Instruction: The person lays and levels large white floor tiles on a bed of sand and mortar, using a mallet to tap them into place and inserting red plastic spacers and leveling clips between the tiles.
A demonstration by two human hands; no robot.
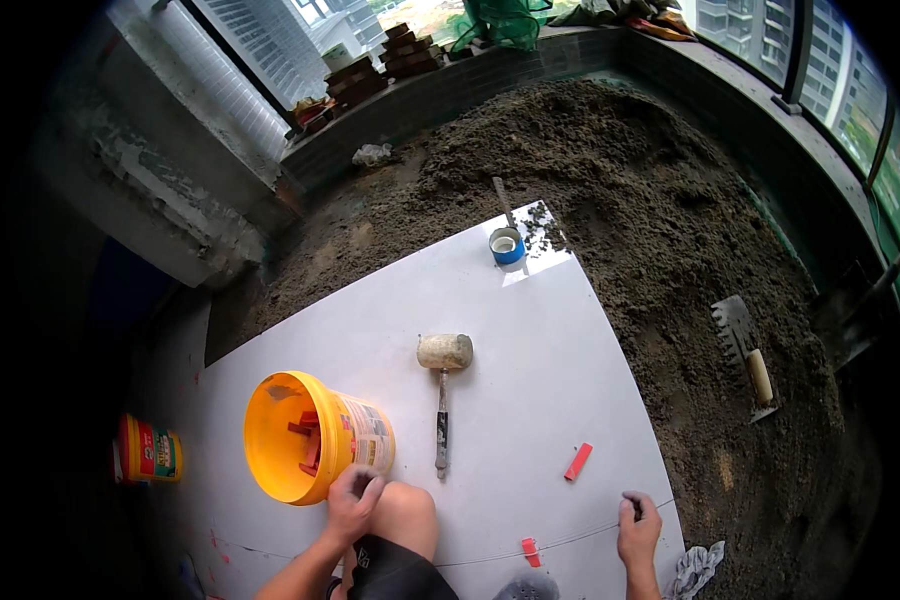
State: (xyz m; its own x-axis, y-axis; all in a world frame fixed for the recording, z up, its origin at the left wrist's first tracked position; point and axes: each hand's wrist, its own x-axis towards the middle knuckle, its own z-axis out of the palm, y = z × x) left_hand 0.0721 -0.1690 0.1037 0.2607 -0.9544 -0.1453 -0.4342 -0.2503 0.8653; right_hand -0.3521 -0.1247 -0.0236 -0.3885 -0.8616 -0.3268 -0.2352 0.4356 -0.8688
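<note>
My left hand (354, 501) is held with bent fingers beside the yellow bucket (322, 485), over my bent knee; whatever its fingers hold, if anything, is hidden. Red plastic wedges (311, 440) lie inside the tipped-looking bucket. Over the right edge of the large white tile (530, 400), my right hand (638, 530) is loosely curled, thumb apart from the fingers, with nothing visible in it. One red wedge (578, 462) lies on the tile left of that hand; another red piece (531, 552) sits at the joint line. A white-headed rubber mallet (444, 352) rests right of the bucket.
Damp grey mortar (620, 180) spreads beyond and right of the tile, with a notched trowel (745, 345) on it. A blue tape roll (507, 246) stands near the tile's far corner. A smaller bucket (155, 450) is left; a crumpled rag (698, 568) lies lower right; bricks (355, 80) are stacked behind.
</note>
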